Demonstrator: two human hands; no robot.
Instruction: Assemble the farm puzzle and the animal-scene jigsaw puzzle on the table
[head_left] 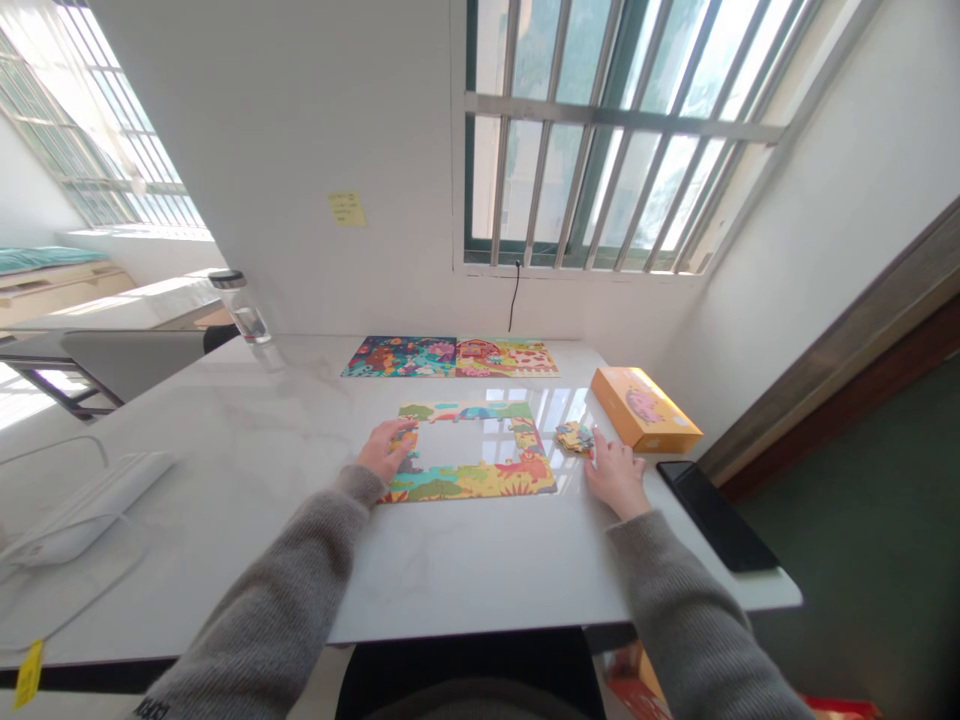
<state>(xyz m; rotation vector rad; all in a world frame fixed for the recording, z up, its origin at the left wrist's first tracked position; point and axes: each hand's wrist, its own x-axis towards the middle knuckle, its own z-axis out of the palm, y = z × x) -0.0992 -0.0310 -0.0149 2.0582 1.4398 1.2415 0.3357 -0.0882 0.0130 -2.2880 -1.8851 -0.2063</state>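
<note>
A jigsaw puzzle border [465,485] lies flat on the white table, its pieces joined into a colourful rectangle with bare tabletop showing in the middle. My left hand [386,450] rests on the border's left side with its fingers stretched out, covering part of it. To the right of the border is a small heap of loose puzzle pieces [572,437]. At the right edge of this heap is my right hand [619,475], its fingers extended and touching the pieces. No piece can be made out between its fingertips.
Two colourful pictures, one dark blue [405,357] and one with a farm scene [510,358], lie near the wall. An orange box [645,408] and a black phone [716,515] sit at the right. A clear bottle [244,310] stands back left; a white device [94,510] with cables lies left.
</note>
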